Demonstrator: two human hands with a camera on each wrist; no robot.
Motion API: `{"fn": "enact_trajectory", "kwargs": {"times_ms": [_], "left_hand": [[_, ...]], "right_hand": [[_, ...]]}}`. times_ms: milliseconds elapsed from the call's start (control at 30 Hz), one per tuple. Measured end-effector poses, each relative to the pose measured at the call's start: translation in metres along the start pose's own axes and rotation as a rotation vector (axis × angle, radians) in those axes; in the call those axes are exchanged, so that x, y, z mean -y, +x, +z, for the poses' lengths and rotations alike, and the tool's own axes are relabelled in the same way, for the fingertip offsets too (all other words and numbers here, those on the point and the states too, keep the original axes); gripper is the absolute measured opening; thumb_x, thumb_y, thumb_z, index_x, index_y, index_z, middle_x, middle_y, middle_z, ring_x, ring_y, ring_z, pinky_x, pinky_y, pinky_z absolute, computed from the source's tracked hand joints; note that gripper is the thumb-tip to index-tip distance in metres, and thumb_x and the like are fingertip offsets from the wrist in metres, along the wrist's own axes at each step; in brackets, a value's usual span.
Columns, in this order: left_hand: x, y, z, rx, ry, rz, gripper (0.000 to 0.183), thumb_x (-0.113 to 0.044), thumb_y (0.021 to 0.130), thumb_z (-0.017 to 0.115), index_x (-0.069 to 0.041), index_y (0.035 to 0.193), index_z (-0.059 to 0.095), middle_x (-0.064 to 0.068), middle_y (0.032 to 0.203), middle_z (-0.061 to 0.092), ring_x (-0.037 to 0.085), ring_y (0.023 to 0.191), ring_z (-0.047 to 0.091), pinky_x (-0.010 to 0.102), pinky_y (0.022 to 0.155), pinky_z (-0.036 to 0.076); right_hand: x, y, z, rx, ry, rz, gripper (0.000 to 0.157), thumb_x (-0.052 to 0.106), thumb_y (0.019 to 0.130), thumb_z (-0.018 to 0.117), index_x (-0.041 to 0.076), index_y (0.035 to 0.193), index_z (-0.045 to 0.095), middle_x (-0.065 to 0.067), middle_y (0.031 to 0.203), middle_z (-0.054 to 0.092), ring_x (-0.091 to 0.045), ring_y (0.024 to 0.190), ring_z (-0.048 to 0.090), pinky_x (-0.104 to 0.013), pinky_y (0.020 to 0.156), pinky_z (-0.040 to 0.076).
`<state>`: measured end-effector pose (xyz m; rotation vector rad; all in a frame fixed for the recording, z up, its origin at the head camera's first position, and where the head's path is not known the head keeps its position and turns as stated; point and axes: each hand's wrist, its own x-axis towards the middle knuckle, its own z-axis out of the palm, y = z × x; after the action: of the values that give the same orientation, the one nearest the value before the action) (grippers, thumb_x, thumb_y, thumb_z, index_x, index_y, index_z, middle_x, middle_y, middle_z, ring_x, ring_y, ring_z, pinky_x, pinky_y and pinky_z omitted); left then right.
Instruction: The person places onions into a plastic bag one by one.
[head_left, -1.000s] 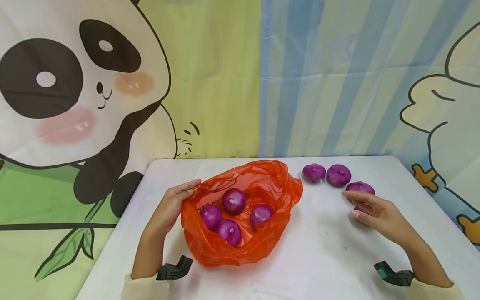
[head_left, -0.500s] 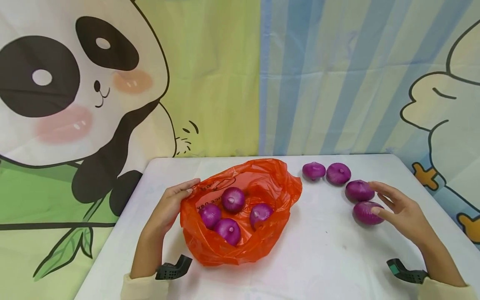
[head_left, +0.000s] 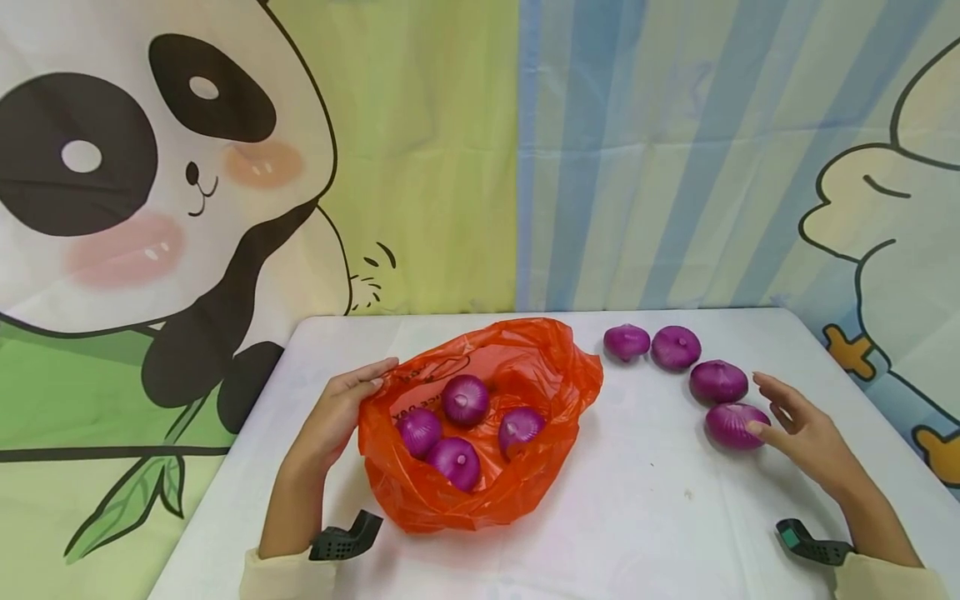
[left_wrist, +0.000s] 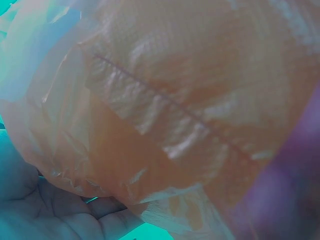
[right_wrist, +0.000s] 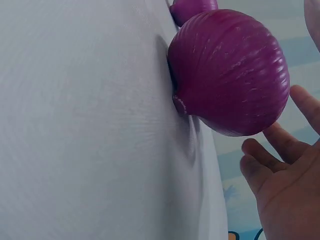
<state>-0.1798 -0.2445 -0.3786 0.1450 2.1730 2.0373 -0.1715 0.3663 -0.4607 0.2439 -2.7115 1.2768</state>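
Observation:
An orange-red plastic bag [head_left: 480, 508] lies with its mouth wide, several purple onions [head_left: 467, 400] inside. My left hand [head_left: 341, 414] holds the bag's left rim between thumb and fingers. In the left wrist view, the thin bag [left_wrist: 150, 125] fills most of the picture and covers part of the fingers. My right hand [head_left: 812, 437] is at the right side of the nearest loose onion [head_left: 731, 426], thumb overlapping its edge and fingers spread. The right wrist view has this onion [right_wrist: 230, 70] resting on the cloth, with the fingers [right_wrist: 282, 142] around its far side, relaxed.
Behind the nearest onion, a second onion [head_left: 718, 381] sits close by. Two more, an onion [head_left: 677, 347] and another onion [head_left: 627, 342], lie towards the back edge of the white table [head_left: 622, 517]. A printed curtain [head_left: 435, 167] hangs behind the table.
My right hand has moved right, from over the two nearer loose onions to their right side, uncovering them. The left hand stays at the bag's rim.

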Motion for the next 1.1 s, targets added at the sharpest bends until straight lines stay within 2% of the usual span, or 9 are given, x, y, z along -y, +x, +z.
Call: {"fn": "enact_trajectory", "kwargs": {"times_ms": [67, 167, 233, 267, 467, 667, 900, 1100], "left_hand": [[0.0, 0.0, 0.0, 0.0, -0.002, 0.0, 0.043, -0.006, 0.102, 0.033, 0.003, 0.143, 0.044, 0.019, 0.143, 0.046, 0.026, 0.124, 0.053, 0.034, 0.095, 0.047], [0.0, -0.001, 0.0, -0.004, -0.001, 0.001, 0.043, -0.005, 0.102, 0.033, 0.004, 0.142, 0.045, 0.019, 0.143, 0.046, 0.026, 0.124, 0.054, 0.036, 0.096, 0.047], [0.0, -0.001, 0.0, -0.004, 0.002, 0.004, 0.043, -0.006, 0.102, 0.033, 0.004, 0.143, 0.044, 0.02, 0.143, 0.046, 0.027, 0.124, 0.053, 0.038, 0.097, 0.046], [0.0, -0.001, -0.001, -0.004, 0.003, 0.004, 0.043, -0.006, 0.102, 0.033, 0.004, 0.142, 0.044, 0.02, 0.143, 0.046, 0.027, 0.124, 0.053, 0.038, 0.097, 0.045], [0.0, -0.001, -0.001, -0.003, 0.008, 0.005, 0.043, -0.006, 0.102, 0.034, 0.004, 0.142, 0.045, 0.02, 0.143, 0.046, 0.028, 0.124, 0.053, 0.036, 0.096, 0.047], [0.0, -0.002, 0.0, 0.0, 0.01, 0.012, 0.043, -0.007, 0.102, 0.034, 0.004, 0.142, 0.045, 0.02, 0.143, 0.046, 0.027, 0.124, 0.053, 0.031, 0.094, 0.048], [0.0, -0.002, 0.0, -0.008, 0.007, 0.01, 0.043, -0.006, 0.102, 0.034, 0.003, 0.142, 0.045, 0.02, 0.142, 0.047, 0.028, 0.124, 0.053, 0.032, 0.094, 0.048], [0.0, -0.001, 0.0, -0.006, 0.003, 0.012, 0.043, -0.006, 0.102, 0.034, 0.004, 0.142, 0.045, 0.02, 0.143, 0.047, 0.028, 0.125, 0.053, 0.032, 0.094, 0.048]], "right_hand": [[0.0, 0.001, 0.001, 0.033, -0.019, 0.045, 0.076, 0.02, 0.093, 0.067, 0.016, 0.156, 0.024, -0.014, 0.157, 0.024, -0.024, 0.142, 0.028, -0.015, 0.098, 0.038], [0.003, 0.003, 0.004, 0.073, -0.037, 0.101, 0.078, 0.026, 0.092, 0.069, 0.016, 0.155, 0.025, -0.03, 0.151, 0.023, -0.053, 0.131, 0.03, -0.049, 0.097, 0.044], [0.005, 0.004, 0.006, 0.084, -0.048, 0.124, 0.078, 0.03, 0.091, 0.07, 0.013, 0.154, 0.027, -0.034, 0.148, 0.023, -0.061, 0.125, 0.03, -0.067, 0.09, 0.037], [0.005, 0.004, 0.008, 0.084, -0.054, 0.126, 0.076, 0.03, 0.091, 0.07, 0.009, 0.152, 0.03, -0.035, 0.147, 0.025, -0.061, 0.124, 0.031, -0.07, 0.089, 0.036], [0.008, 0.004, 0.01, 0.095, -0.125, 0.127, 0.06, 0.034, 0.092, 0.068, 0.0, 0.138, 0.048, -0.031, 0.139, 0.04, -0.055, 0.121, 0.036, -0.063, 0.089, 0.041], [0.011, 0.003, 0.01, 0.097, -0.133, 0.126, 0.058, 0.034, 0.092, 0.068, 0.001, 0.135, 0.051, -0.031, 0.137, 0.041, -0.056, 0.119, 0.037, -0.064, 0.087, 0.044], [0.017, 0.001, 0.007, 0.133, -0.138, 0.12, 0.055, 0.034, 0.091, 0.068, 0.003, 0.134, 0.053, -0.03, 0.136, 0.043, -0.055, 0.119, 0.039, -0.061, 0.084, 0.05], [0.026, 0.0, 0.004, 0.131, -0.123, 0.06, 0.048, 0.027, 0.091, 0.07, 0.005, 0.131, 0.056, -0.028, 0.135, 0.046, -0.052, 0.118, 0.042, -0.035, 0.074, 0.059]]}}
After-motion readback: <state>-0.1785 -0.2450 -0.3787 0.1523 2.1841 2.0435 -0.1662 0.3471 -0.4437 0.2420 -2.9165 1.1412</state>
